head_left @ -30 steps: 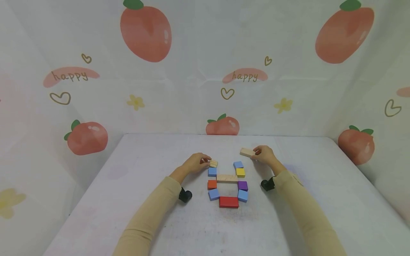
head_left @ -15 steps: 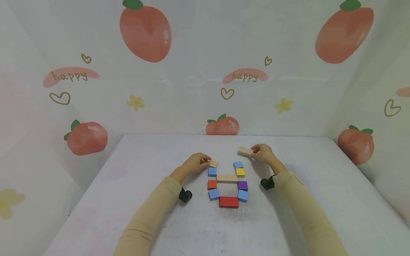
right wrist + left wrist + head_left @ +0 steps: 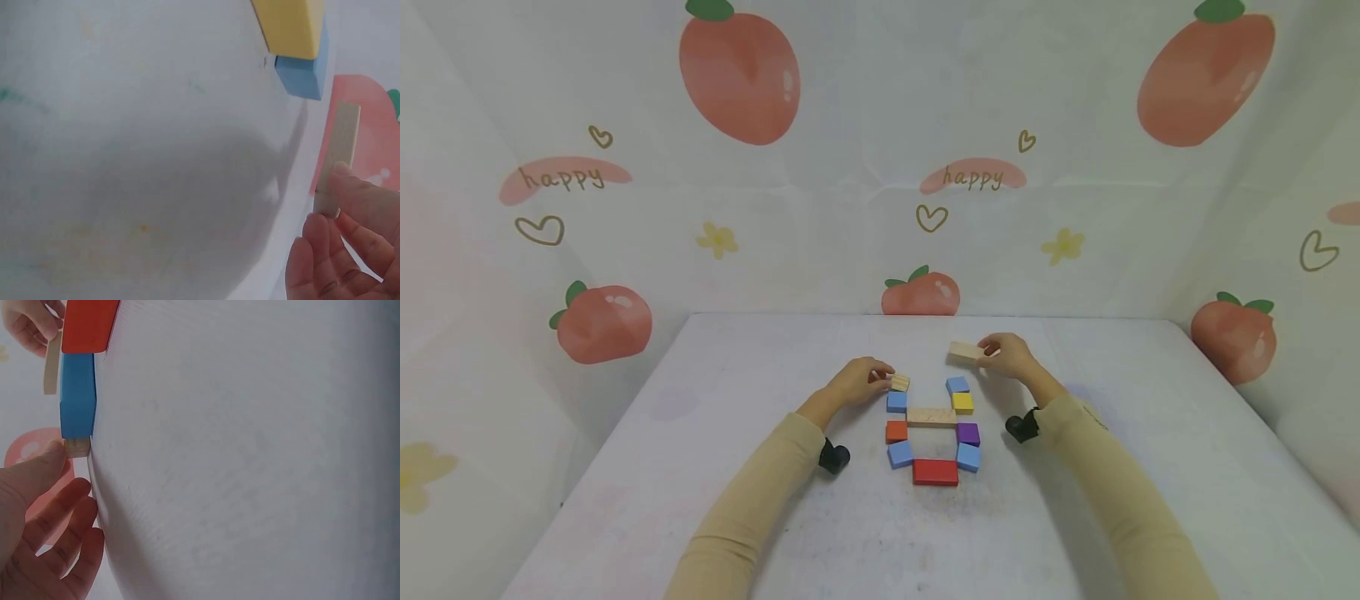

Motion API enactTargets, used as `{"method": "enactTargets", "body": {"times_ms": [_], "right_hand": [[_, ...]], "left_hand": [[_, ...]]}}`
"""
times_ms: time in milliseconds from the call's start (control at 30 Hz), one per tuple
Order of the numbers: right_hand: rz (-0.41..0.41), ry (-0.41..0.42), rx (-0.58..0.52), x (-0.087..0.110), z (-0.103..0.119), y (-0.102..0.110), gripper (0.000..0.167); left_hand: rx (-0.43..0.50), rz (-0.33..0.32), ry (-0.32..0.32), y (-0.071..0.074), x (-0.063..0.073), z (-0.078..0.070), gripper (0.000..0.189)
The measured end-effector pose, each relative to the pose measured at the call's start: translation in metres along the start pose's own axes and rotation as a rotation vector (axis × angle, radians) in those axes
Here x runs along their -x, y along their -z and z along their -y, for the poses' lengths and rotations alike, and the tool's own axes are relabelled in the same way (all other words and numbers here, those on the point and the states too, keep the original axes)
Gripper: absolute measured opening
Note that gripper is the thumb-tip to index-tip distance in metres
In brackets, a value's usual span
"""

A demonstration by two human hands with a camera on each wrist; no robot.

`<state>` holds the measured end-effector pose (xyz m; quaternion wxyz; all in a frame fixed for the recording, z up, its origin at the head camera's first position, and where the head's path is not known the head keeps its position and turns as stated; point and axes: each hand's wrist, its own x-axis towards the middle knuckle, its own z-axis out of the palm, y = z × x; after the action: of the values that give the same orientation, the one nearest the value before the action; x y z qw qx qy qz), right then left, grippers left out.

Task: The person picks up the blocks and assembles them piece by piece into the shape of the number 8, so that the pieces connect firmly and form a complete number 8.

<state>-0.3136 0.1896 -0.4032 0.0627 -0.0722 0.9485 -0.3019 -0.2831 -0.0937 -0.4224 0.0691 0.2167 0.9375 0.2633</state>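
In the head view my right hand (image 3: 1009, 357) pinches one end of a long plain wooden block (image 3: 966, 353), held above the table beyond the block outline. Thumb and fingers also grip this wooden block (image 3: 339, 147) in the right wrist view. My left hand (image 3: 859, 382) has thumb and forefinger at a small wooden block (image 3: 900, 382), which sits at the far left end of the outline, behind a blue block (image 3: 897, 402). The left wrist view has the thumb against that small wooden block (image 3: 77, 448), the other fingers loosely bent below.
The outline on the white table (image 3: 715, 517) also has an orange block (image 3: 897, 431), a wooden crossbar block (image 3: 931, 417), a red block (image 3: 936, 472), a purple block (image 3: 967, 434), a yellow block (image 3: 962, 404) and several blue blocks. A fruit-print cloth (image 3: 850, 225) hangs behind.
My right hand has moved left and slightly away from me, carrying the long wooden block toward the gap between the outline's far ends. The left hand has stayed in place.
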Motion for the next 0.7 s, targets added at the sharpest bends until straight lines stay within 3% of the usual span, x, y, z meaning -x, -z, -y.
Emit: {"method": "enactTargets", "body": {"times_ms": [300, 700], "right_hand": [[0.001, 0.096, 0.020, -0.001, 0.007, -0.002, 0.037], [0.033, 0.109, 0.007, -0.002, 0.019, -0.008, 0.036]], "left_hand": [[-0.005, 0.002, 0.010, 0.001, -0.001, -0.001, 0.027], [-0.013, 0.008, 0.003, 0.001, -0.002, 0.000, 0.027]]}}
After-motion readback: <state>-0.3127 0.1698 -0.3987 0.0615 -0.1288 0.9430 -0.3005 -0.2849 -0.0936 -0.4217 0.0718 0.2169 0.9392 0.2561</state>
